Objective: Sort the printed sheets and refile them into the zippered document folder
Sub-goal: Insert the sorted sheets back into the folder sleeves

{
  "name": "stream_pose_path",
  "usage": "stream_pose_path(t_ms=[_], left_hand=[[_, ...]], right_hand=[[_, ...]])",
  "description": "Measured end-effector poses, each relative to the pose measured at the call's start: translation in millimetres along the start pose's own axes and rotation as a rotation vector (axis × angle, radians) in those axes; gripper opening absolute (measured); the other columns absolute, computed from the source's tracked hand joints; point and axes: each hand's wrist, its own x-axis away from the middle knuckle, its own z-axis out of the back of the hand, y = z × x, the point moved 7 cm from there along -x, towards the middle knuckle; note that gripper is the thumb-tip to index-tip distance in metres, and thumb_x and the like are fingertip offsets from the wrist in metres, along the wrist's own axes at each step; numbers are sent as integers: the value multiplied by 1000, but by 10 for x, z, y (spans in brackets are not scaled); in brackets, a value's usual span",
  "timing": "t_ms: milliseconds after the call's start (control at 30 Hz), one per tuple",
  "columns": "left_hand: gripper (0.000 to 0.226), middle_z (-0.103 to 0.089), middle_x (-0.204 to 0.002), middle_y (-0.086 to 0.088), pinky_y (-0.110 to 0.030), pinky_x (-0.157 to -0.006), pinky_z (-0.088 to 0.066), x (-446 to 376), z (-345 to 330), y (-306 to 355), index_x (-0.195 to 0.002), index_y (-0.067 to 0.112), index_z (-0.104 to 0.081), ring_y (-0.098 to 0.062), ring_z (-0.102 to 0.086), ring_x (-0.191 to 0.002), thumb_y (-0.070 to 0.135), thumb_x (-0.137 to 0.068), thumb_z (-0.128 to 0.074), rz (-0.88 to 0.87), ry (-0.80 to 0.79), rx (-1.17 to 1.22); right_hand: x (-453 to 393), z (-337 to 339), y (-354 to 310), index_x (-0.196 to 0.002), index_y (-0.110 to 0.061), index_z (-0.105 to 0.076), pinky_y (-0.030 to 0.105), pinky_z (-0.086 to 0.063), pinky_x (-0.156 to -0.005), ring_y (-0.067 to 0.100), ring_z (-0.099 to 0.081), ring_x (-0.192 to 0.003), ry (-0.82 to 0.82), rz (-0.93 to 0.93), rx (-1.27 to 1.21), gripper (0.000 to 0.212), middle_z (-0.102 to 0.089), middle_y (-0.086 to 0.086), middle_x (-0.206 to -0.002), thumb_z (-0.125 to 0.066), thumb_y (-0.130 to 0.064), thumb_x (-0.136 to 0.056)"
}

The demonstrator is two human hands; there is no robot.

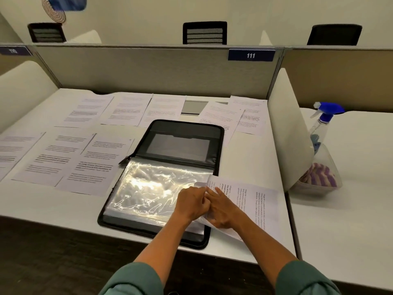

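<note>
Both hands meet at the open folder's (170, 150) 3 o'clock edge: left hand (192, 204) pinches a clear sleeve (153, 188), right hand (223, 211) grips a printed sheet (255, 201).

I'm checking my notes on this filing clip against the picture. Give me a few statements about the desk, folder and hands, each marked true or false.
1. The zippered document folder lies open on the desk. True.
2. Both hands are at the right edge of the clear plastic sleeve. True: the left hand and right hand meet there on a printed sheet.
3. All printed sheets are already filed. False: many loose sheets lie spread over the desk to the left of and behind the folder.
4. The spray bottle stands on the same desk as the folder. False: it stands on the neighbouring desk, beyond the divider.
5. The partition sign reads 111. True.
</note>
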Motion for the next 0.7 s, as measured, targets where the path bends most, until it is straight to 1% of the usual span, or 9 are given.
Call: stream_pose_path(t_ms=[100, 167, 267, 333, 433, 500, 567, 633, 700], left_hand=[[17, -72, -77, -8, -25, -61, -38, 29, 40, 27, -91, 12, -69, -25, -64, -67, 25, -84, -59, -20, 14, 25], [20, -73, -79, -6, -26, -62, -47, 20, 50, 57, -94, 14, -70, -22, -65, -66, 25, -84, -57, -52, 3, 29], [21, -73, -81, -5, -30, -70, -57, 8, 55, 94, -98, 15, -70, -19, -66, -66, 23, -86, -55, -77, -29, 15], [23, -72, -78, -6, -32, -71, -57, 8, 44, 96, -102, 14, -69, -20, -66, -65, 23, -87, -55, -80, -49, 14], [31, -68, -71, -6, -33, -64, -55, 19, 54, 100, -112, 11, -63, -20, -61, -59, 24, -86, -54, -71, -57, -29], [22, -66, -66, -6, -30, -59, -47, 42, 59, 93, -98, 11, -66, -19, -55, -55, 22, -84, -53, -41, -61, -20], [17, -66, -66, -5, -28, -61, -45, 86, 46, 113, -79, 13, -65, -17, -56, -56, 23, -82, -52, -9, -73, -35], [19, -66, -68, -4, -30, -63, -48, 139, 10, 135, -76, 14, -65, -18, -59, -60, 24, -81, -50, 3, -73, -47], [16, -66, -68, -7, -33, -61, -47, 168, -7, 160, -77, 14, -63, -24, -60, -60, 22, -81, -50, -2, -53, -55]], right_hand=[[-23, -12, -3, -156, -32, -5, 46, 2, -123, 20, 4, -152, 26, 12, -14, 76, -4, -3, -165, -10, -65, -88], [-46, -49, 8, -156, -31, -3, 47, 0, -124, 17, 6, -152, 44, 9, -20, 72, -1, -3, -165, -19, -62, -93], [-76, -2, -20, -155, -33, 7, 36, 4, -123, 10, 8, -151, 128, 11, -97, 76, 9, -6, -165, -37, -56, -98], [-85, 87, -18, -155, -32, 8, 31, 1, -123, 9, 2, -151, 181, -11, -162, 85, 7, -6, -165, -46, -57, -95], [-182, 68, 67, -157, -28, -6, 42, -4, -124, 18, 4, -152, 170, -36, -167, 89, 4, 0, -166, -52, -63, -89], [-278, -7, 138, -155, -29, -20, 50, 1, -123, 21, 15, -151, 134, -53, -122, 90, 8, 0, -165, -50, -72, -83], [-342, -55, 191, -152, -30, -30, 52, 6, -121, 23, 22, -149, 89, -62, -124, 89, 13, -1, -165, -51, -76, -79], [-367, -62, 225, -154, -33, -21, 50, 10, -121, 23, 22, -149, 75, -62, -139, 92, 17, -2, -164, -48, -78, -78], [-362, -52, 218, -156, -37, -9, 47, 12, -120, 25, 20, -149, 86, -37, -85, 97, 19, 1, -163, -32, -84, -74]])
